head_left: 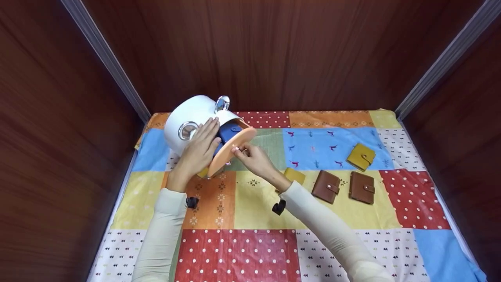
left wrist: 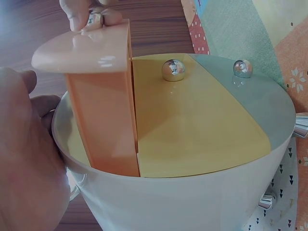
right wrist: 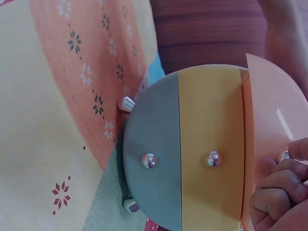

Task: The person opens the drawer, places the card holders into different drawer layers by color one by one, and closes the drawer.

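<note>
A white rounded drawer box (head_left: 191,109) stands at the back left of the table. Its peach drawer (left wrist: 103,115) sticks out beside a yellow drawer (left wrist: 192,115) and a grey-green drawer (right wrist: 154,125); those two sit flush. Inside the peach drawer lies a blue wallet (head_left: 229,132) with a snap strap. My right hand (head_left: 255,159) pinches the silver knob (left wrist: 94,20) on the peach drawer's front. My left hand (head_left: 199,152) rests on the white body, fingers extended, next to the drawer's opening.
To the right on the patchwork cloth (head_left: 238,254) lie two brown wallets (head_left: 326,186) and a mustard wallet (head_left: 361,157). Another mustard wallet (head_left: 294,176) is partly behind my right forearm. Dark wood-grain panels (head_left: 270,55) stand at the back and both sides.
</note>
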A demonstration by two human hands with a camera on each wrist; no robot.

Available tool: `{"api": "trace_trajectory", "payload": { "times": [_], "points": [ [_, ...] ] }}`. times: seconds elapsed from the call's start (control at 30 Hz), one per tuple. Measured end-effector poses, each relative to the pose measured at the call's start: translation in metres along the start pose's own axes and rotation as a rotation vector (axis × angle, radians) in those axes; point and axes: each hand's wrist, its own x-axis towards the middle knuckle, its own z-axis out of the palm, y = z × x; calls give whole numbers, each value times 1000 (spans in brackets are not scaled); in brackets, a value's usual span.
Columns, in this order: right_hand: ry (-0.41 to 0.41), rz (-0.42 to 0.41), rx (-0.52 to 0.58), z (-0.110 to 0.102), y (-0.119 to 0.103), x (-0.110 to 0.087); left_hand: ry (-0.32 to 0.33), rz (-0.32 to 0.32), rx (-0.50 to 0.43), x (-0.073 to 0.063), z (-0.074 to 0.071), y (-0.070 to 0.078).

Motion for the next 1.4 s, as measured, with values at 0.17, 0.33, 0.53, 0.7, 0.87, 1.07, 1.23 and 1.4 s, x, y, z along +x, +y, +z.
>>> {"api": "trace_trajectory", "payload": {
  "times": [0.17, 0.33, 0.53, 0.7, 0.87, 1.07, 1.23, 1.4],
  "points": [
    [-2, -9, -23, 3, -1, 6, 6, 6, 1, 0, 0, 0],
    [-12, -10, -26, 5, -2, 12, -2, 4, 5, 1, 0, 0],
    [-21, -14, -36, 8, -3, 17, -2, -2, 5, 1, 0, 1],
    [-22, -27, -76, 10, -5, 21, 2, -1, -8, 0, -1, 1],
    [-31, -14, -82, 12, -6, 24, -10, -7, 1, 0, -1, 2],
    [-38, -1, -57, 15, -8, 30, -5, 0, 8, 0, 0, 0],
    [-23, 1, -58, 19, -8, 34, 7, 18, -3, 1, 1, 0],
    [-20, -6, -65, 21, -9, 38, 6, 19, -1, 2, 1, -1]
  ]
}}
